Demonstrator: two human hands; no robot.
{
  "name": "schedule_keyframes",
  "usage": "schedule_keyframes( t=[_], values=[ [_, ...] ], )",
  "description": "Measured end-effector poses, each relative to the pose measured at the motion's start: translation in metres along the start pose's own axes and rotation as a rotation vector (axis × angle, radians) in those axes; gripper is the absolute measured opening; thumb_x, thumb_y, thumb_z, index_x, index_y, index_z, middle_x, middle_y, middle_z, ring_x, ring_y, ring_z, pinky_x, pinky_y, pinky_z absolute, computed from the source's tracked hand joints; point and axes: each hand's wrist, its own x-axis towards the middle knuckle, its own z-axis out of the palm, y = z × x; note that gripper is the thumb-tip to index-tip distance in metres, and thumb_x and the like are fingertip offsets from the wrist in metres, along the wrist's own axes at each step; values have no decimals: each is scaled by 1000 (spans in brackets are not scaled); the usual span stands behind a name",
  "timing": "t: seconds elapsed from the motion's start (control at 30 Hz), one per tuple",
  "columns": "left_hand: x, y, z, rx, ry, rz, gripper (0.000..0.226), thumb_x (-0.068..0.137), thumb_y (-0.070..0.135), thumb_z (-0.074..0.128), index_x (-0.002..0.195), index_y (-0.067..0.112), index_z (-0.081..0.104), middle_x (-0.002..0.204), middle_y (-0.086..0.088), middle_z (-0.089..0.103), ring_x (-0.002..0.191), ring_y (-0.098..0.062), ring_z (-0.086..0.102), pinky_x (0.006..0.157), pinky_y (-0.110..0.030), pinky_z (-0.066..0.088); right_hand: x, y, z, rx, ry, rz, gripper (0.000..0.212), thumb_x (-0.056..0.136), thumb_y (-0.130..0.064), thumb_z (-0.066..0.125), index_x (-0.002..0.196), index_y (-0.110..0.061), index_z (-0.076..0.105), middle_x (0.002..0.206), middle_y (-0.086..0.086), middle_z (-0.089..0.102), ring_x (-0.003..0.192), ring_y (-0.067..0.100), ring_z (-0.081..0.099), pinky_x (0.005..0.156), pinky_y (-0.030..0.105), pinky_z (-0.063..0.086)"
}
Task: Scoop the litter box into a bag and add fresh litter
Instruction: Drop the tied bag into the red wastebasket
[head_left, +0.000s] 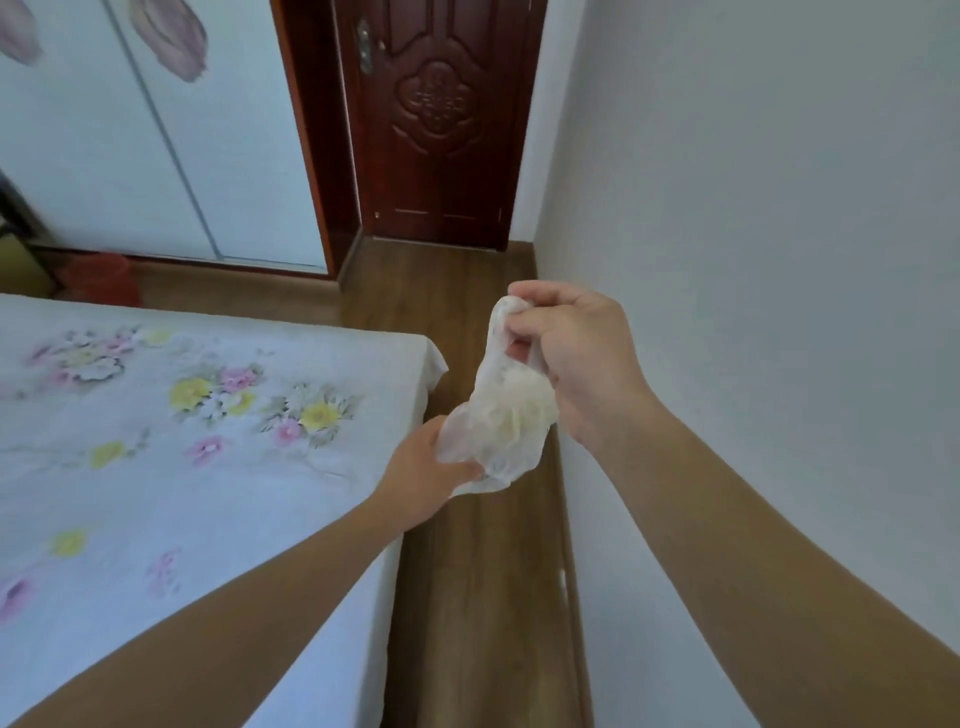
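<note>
A thin, see-through plastic bag (506, 415) hangs crumpled between both hands, above the strip of floor beside the bed. My right hand (576, 358) grips its upper end with curled fingers. My left hand (426, 470) pinches its lower end from the left. Pale clumps show faintly through the plastic, too blurred to identify. No litter box or scoop is in view.
A bed with a flowered white sheet (171, 441) fills the left. A narrow wooden floor strip (483, 597) runs between bed and grey wall (779, 208) to a shut dark red door (441, 119). Sliding wardrobe doors (130, 145) and a red bucket (101, 278) stand at the far left.
</note>
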Motion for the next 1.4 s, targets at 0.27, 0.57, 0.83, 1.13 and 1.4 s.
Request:
schedule_keyframes(
  t=[0.27, 0.57, 0.83, 1.13, 1.4],
  values=[
    [100, -12, -55, -5, 196, -102, 41, 79, 19, 81, 115, 22, 62, 109, 7, 67, 98, -13, 66, 75, -16, 53, 120, -15, 69, 15, -168, 32, 25, 85, 2, 65, 99, -18, 73, 105, 4, 69, 98, 21, 67, 82, 35, 61],
    [263, -6, -135, 78, 253, -116, 37, 80, 15, 77, 114, 19, 64, 105, 3, 69, 97, -19, 66, 87, -35, 55, 275, -34, 150, 44, -210, 31, 27, 84, 2, 66, 101, -17, 74, 102, 1, 68, 95, 17, 67, 81, 33, 61],
    [404, 8, -159, 85, 311, -118, 30, 83, 12, 75, 104, 27, 61, 93, 12, 65, 81, -10, 63, 72, -18, 49, 423, -52, 179, 35, -300, 0, 27, 84, 1, 65, 101, -18, 73, 100, -1, 69, 88, 15, 68, 78, 30, 62],
    [554, 22, -162, -115, 431, -164, 35, 85, 22, 78, 117, 20, 64, 110, 1, 71, 104, -24, 69, 86, -28, 58, 592, -75, 200, 12, -476, 7, 28, 81, 2, 66, 96, -20, 76, 99, 0, 71, 84, 16, 71, 67, 18, 57],
    [673, 26, -211, -41, 559, -220, 54, 78, 27, 82, 127, 26, 59, 119, 5, 67, 110, -19, 64, 98, -43, 54, 721, -93, 260, -17, -599, 17, 31, 81, 3, 66, 101, -18, 74, 99, 1, 73, 83, 15, 72, 71, 21, 60]
  ],
)
